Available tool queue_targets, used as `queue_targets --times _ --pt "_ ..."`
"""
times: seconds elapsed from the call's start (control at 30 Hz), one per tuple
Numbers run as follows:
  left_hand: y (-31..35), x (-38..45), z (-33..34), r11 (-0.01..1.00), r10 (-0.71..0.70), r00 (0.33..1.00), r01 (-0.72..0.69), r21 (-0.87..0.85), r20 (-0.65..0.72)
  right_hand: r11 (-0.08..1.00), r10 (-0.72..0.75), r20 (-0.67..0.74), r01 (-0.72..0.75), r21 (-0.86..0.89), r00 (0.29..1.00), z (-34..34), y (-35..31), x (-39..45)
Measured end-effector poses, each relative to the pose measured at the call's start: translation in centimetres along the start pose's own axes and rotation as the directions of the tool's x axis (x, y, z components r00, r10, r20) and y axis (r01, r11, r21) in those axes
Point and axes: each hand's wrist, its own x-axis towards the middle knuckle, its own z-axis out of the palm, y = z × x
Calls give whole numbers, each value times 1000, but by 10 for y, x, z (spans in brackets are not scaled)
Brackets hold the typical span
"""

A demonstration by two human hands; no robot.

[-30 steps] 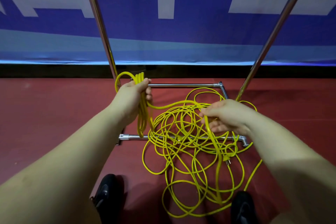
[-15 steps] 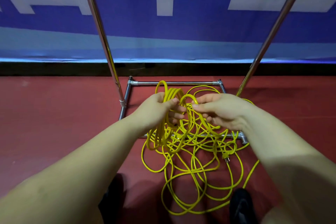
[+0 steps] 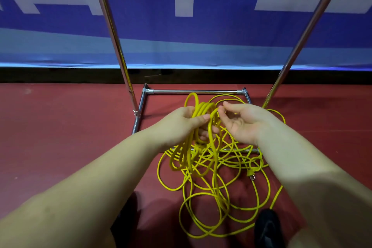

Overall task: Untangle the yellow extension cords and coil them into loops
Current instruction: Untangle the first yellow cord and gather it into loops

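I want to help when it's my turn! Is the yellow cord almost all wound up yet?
Not yet. Done: a few loops are gathered in the left hand, which has its grip round them. In hand: the right hand pinches the next strand at the bundle's top. Left: most of the yellow cord lies tangled on the red floor, with its plug loose, partly across the metal frame.

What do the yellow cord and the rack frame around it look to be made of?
Yellow cord: seemingly flexible plastic or rubber jacketing, smooth with a slight sheen; it bends into soft loops in the left hand.
Rack frame: apparently metal tubing, chrome-like; it shows bright mirror highlights and clamp joints at the corners.
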Motion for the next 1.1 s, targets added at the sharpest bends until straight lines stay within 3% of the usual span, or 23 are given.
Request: queue_targets --times 0.17,0.23,0.27,0.3,0.37,0.4,0.43,0.47,0.57,0.6,0.7,0.77,0.87,0.97,1.03,1.1 --pt "2 -2 -1 998 -6 1000 4 55 21 1000 -22 40 22 -9 999 5 4 -2" --pt "3 -1 -4 1000 -5 1000 5 9 -20 981 -49 99 66 -182 994 7 6 -5" --pt "3 -1 -6 1000 -7 998 6 -24 -59 928 -74 114 110 -355 991 6 8 -5" --pt "3 0 -8 998 -14 994 6 -69 -112 796 -110 128 164 -582 986 6 10 -6" --pt "5 3 -13 984 -37 971 -7 -180 -238 303 -187 204 254 -919 961 2 14 -7" --pt "6 4 -15 972 -53 953 -20 -234 -299 63 -187 271 286 -956 944 -1 17 -8" --pt "8 5 -18 957 -70 935 -35 -289 -347 -88 -135 336 327 -941 932 -2 21 -8" --pt "9 5 -21 939 -88 920 -51 -341 -382 -133 -50 388 379 -916 920 -4 24 -7" --pt "13 4 -26 908 -123 896 -72 -413 -427 34 96 469 468 -883 878 -6 30 -2" --pt "13 4 -27 902 -124 888 -84 -423 -442 14 110 467 468 -884 878 -7 29 -1" --pt "14 6 -34 864 -133 861 -142 -483 -491 -332 194 347 394 -857 918 -14 26 1" --pt "14 8 -43 834 -160 852 -153 -530 -499 -446 223 299 370 -815 928 -17 27 3" --pt "13 9 -52 828 -164 852 -156 -539 -497 -330 63 393 391 -859 917 -18 25 7" --pt "10 9 -47 866 -134 863 -137 -481 -487 83 -149 398 412 -907 905 -14 13 8" --pt "8 9 -40 900 -107 880 -112 -422 -462 362 -247 318 391 -846 916 -12 4 4" --pt "6 8 -32 936 -79 907 -75 -343 -414 566 -281 225 350 -746 933 -11 -2 1"
